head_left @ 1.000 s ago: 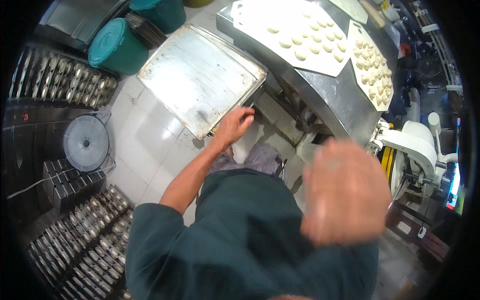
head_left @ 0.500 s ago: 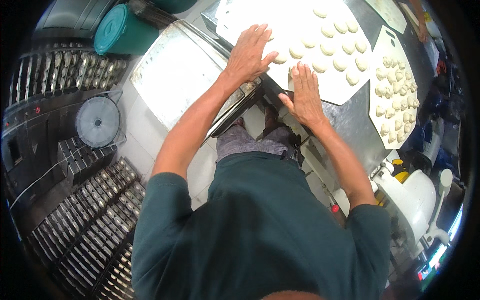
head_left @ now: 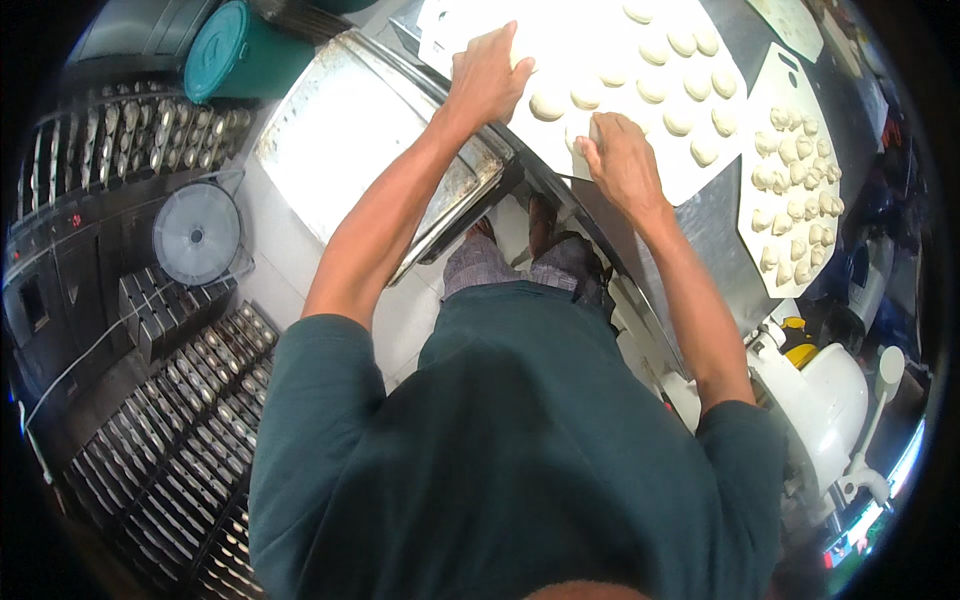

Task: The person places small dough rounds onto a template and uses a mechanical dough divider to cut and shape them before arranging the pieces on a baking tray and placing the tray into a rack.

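A white board (head_left: 540, 150) bearing several pale, rounded dough pieces (head_left: 652, 88) lies on the steel table (head_left: 710, 210). My left hand (head_left: 482, 80) is on the board's left part, fingers curled over a piece of dough that it mostly hides. Further right, at the board's near edge, my right hand (head_left: 620, 160) curls over another dough piece, thumb toward the left. A second, narrower board (head_left: 755, 245) holds several rougher dough lumps (head_left: 795, 175) at the right.
Stacked metal baking trays (head_left: 340, 120) sit left of the table. At left stand a teal lidded bucket (head_left: 235, 50), a round translucent lid (head_left: 195, 235) and racks of filled trays (head_left: 170, 440). A white machine (head_left: 820, 410) is at lower right; my feet (head_left: 540, 225) show beside the table.
Both hands rose onto the board by half a second ago with fingers stretched out; since then the left moved slightly up-left, and both have curled their fingers over dough.
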Demonstrator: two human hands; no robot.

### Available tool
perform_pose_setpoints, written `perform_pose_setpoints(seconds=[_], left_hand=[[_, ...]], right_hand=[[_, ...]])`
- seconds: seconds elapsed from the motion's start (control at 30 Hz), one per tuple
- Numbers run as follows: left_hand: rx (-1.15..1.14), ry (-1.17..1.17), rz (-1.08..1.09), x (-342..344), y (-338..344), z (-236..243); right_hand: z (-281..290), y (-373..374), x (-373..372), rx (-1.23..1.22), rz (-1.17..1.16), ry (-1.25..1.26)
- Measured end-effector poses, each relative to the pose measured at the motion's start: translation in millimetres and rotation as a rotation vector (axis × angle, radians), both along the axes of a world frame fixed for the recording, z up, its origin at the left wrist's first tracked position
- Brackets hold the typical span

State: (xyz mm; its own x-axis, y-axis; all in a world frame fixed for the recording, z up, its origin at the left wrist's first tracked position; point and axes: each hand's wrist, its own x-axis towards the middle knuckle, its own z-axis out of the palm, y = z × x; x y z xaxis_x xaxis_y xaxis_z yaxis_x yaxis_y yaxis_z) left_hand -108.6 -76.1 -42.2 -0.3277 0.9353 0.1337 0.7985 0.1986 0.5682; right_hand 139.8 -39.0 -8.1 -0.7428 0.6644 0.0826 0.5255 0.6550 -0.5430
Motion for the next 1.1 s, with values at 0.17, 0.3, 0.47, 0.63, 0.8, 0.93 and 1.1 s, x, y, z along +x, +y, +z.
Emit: perform_pose_setpoints(seconds=[0.17, 0.3, 0.47, 0.63, 0.8, 0.93, 1.1], left_hand=[[-0.315, -0.184, -0.076, -21, 21, 15], [0.024, -0.594, 0.096, -20, -11, -3], [-0.129, -0.406, 0.163, 20, -35, 8], [-0.309, -0.266, 0.177, 52, -12, 12], [-0.039, -0.43, 0.232, 66, -53, 26], [0.068, -0.646, 0.326, 32, -169, 33], [-0.275, -0.519, 0.536, -35, -338, -28]], right_hand=[[15, 13, -16, -0.2, -0.009, -0.167], [2, 23, -14, -0.789, -0.174, 0.188], [17, 68, -40, -0.554, -0.108, 0.005], [-8, 100, -51, -0.031, 0.183, -0.236], [11, 95, -54, -0.107, 0.244, -0.313], [24, 68, -58, -0.248, 0.095, -0.251], [18, -57, -118, -0.6, 0.317, -0.131]])
